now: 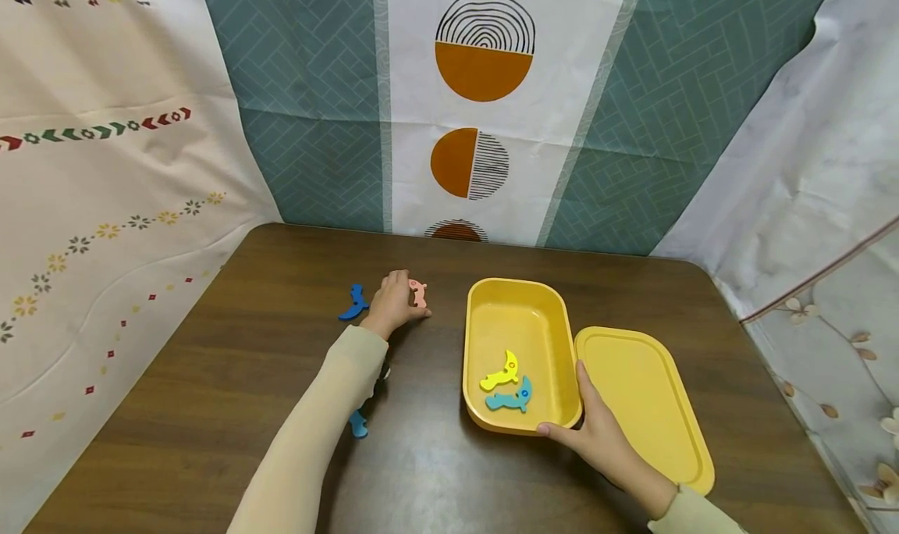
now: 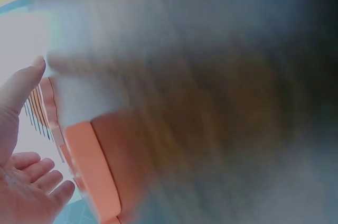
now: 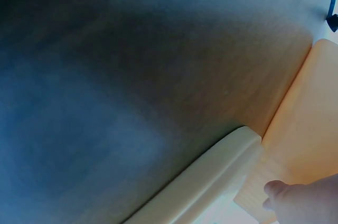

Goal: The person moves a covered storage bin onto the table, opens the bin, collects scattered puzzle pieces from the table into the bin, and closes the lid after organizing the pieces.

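Observation:
My left hand (image 1: pixel 395 304) reaches over the table beside a small flat pink piece (image 1: pixel 418 292) with a wavy outline. Its thumb and fingers are spread on either side of that piece, which looks orange-pink in the left wrist view (image 2: pixel 95 171). A dark blue piece (image 1: pixel 355 303) with a curved end lies just left of this hand. At the near right corner of a yellow box (image 1: pixel 520 311), my right hand (image 1: pixel 597 432) grips the walls, thumb on the near side and fingers along the right. Inside lie a yellow piece (image 1: pixel 502 372) and a teal piece (image 1: pixel 511 396).
The yellow lid (image 1: pixel 642 393) lies flat right of the box, under the right forearm. A blue piece (image 1: pixel 358 423) and a small dark-and-white thing (image 1: pixel 385 372) are partly hidden by the left sleeve. Patterned cloths hang behind the brown table (image 1: pixel 421 471) and at its sides.

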The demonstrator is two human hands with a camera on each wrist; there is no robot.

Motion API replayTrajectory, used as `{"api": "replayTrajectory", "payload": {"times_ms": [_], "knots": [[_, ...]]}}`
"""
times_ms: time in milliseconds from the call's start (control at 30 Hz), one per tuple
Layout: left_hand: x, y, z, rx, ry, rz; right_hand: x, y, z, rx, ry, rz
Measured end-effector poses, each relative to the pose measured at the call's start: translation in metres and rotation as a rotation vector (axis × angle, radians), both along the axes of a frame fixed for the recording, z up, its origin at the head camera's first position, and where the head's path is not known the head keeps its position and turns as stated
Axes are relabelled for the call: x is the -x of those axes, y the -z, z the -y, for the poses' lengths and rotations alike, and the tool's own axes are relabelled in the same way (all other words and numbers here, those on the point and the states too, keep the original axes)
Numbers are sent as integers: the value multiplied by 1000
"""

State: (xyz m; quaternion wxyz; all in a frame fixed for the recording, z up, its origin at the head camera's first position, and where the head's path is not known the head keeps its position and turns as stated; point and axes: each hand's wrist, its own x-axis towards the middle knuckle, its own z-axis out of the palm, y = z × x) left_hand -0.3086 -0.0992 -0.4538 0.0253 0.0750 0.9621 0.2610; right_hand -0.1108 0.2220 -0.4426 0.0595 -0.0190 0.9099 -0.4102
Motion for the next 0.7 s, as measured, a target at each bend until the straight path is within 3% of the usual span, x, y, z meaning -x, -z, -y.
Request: {"api": "replayTrajectory", "payload": {"times_ms": [700], "knots": [[3,2,-3,-35,-21,44,2,0,-1,0,-7,-12]]}}
